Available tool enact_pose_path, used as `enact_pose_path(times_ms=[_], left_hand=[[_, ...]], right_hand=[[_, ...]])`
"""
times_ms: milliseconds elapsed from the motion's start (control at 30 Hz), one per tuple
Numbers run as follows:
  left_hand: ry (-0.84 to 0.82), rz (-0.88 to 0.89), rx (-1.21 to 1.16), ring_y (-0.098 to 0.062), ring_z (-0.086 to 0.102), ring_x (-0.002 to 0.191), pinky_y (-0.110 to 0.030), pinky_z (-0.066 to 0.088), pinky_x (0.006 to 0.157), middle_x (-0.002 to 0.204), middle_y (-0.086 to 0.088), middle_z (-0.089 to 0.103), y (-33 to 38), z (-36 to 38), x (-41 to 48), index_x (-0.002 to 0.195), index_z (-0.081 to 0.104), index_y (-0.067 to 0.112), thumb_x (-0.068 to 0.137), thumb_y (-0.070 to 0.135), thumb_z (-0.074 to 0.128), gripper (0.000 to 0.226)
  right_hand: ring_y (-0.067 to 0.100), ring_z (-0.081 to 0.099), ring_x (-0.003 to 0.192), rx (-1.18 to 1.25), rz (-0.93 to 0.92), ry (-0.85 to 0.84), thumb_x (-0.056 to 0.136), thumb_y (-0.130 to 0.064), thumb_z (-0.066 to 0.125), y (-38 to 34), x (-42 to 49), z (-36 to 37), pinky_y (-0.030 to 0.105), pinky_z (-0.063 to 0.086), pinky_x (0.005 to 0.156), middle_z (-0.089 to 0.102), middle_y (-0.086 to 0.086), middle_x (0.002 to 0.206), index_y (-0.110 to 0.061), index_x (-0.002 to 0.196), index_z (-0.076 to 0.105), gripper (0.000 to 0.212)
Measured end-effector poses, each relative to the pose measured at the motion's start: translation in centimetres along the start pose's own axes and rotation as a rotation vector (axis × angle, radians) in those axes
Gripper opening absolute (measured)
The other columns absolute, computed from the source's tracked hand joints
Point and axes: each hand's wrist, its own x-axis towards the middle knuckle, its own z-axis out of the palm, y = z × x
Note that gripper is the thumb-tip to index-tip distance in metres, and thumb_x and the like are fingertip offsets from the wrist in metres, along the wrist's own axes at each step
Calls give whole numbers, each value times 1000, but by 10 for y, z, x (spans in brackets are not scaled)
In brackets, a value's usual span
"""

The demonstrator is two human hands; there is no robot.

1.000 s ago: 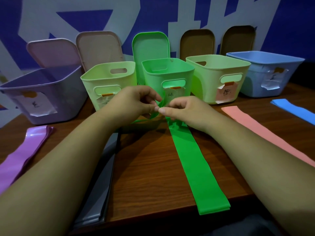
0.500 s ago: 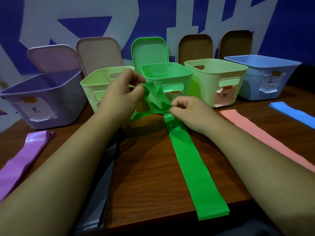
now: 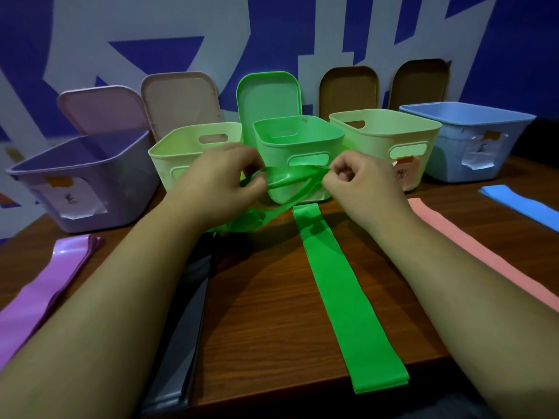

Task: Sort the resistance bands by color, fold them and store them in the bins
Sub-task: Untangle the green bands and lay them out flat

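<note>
My left hand (image 3: 220, 179) and my right hand (image 3: 360, 182) each pinch an end of a green resistance band (image 3: 287, 179), holding it stretched in the air just in front of the green bin (image 3: 298, 134). Part of this band hangs down under my left hand. More green bands (image 3: 341, 294) lie flat on the table, running from below my hands to the front edge. Purple bands (image 3: 51, 273) lie at the left, grey bands (image 3: 184, 322) under my left forearm, pink bands (image 3: 472, 240) and blue bands (image 3: 520, 204) at the right.
A row of open bins stands at the back: a purple bin (image 3: 81, 176), a pale green bin (image 3: 184, 149), another pale green bin (image 3: 384, 131) and a blue bin (image 3: 472, 134). Lids lean against the wall behind them. The wooden table's front edge (image 3: 272, 397) is near.
Both hands lifted the green band off the table pile and drew apart, stretching it out in front of the green bin. The camera view shifted slightly downward.
</note>
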Motion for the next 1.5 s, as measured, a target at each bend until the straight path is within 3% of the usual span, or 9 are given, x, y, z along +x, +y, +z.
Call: enact_pose_path(times_ms=[167, 400, 500, 567, 667, 767, 967, 1267, 1500], left_hand=[[-97, -132, 100, -21, 59, 61, -37, 46, 57, 64, -1, 62, 1, -1, -3, 76, 65, 22, 101, 63, 45, 52], [-101, -316, -585, -9, 69, 66, -30, 52, 69, 75, -6, 73, 15, 6, -4, 87, 69, 9, 97, 51, 69, 44], [-93, -330, -747, -14, 70, 63, -32, 54, 66, 77, -18, 70, 16, 7, -3, 92, 65, -1, 96, 39, 75, 41], [-74, -356, -814, -16, 59, 56, -28, 49, 57, 70, -13, 58, 14, 5, -3, 94, 64, -1, 97, 35, 75, 38], [-123, -361, -765, -20, 57, 73, -33, 44, 70, 80, -4, 61, 5, -2, -4, 100, 72, 10, 96, 48, 73, 38], [-308, -426, -695, -7, 70, 74, -24, 54, 72, 79, 10, 75, 5, -10, -6, 100, 79, 25, 83, 67, 70, 46], [-571, -407, -567, -19, 54, 50, -36, 43, 66, 59, -12, 62, 1, -15, -12, 71, 77, 25, 94, 74, 50, 61], [-570, -325, -483, -11, 74, 87, -37, 57, 80, 100, 5, 79, 2, 1, -5, 112, 73, 24, 93, 69, 54, 51], [-336, -218, -524, -7, 72, 99, -40, 62, 94, 110, 12, 72, 5, 16, -2, 123, 59, 33, 86, 38, 84, 45]], right_hand=[[17, 72, 83, 119, 113, -17, 102, -26, 59, -4, 0, 2, 36, 59, 71, 73, -1, 94, -24, 99, 72, 14], [34, 78, 109, 1188, 540, -204, 112, -12, 41, -8, 7, 11, 50, 66, 87, 77, 20, 121, -5, 132, 61, 29], [19, 76, 80, 1080, 555, -135, 111, -13, 44, -4, 10, 12, 36, 63, 63, 78, 12, 96, -6, 128, 63, 26], [18, 70, 75, 713, 501, -18, 107, -17, 52, 1, 12, 10, 35, 56, 60, 72, 5, 91, -13, 118, 65, 18], [17, 60, 74, 249, 315, 65, 104, -22, 57, 6, 11, 5, 34, 47, 61, 66, 1, 90, -23, 112, 62, 9], [16, 58, 73, 230, 180, 118, 107, -25, 58, 6, 8, 2, 33, 45, 60, 63, 1, 89, -26, 113, 61, 7], [8, 57, 80, 249, 146, 161, 109, -28, 58, 4, 6, -2, 22, 46, 60, 60, -8, 97, -28, 117, 61, 9], [16, 68, 105, 333, 62, -92, 110, -41, 53, -6, 0, 8, 47, 59, 94, 70, -5, 112, -42, 116, 66, 14], [3, 70, 99, 441, 39, -168, 111, -31, 55, -12, -3, 11, 27, 57, 89, 73, -11, 105, -30, 120, 69, 17]])
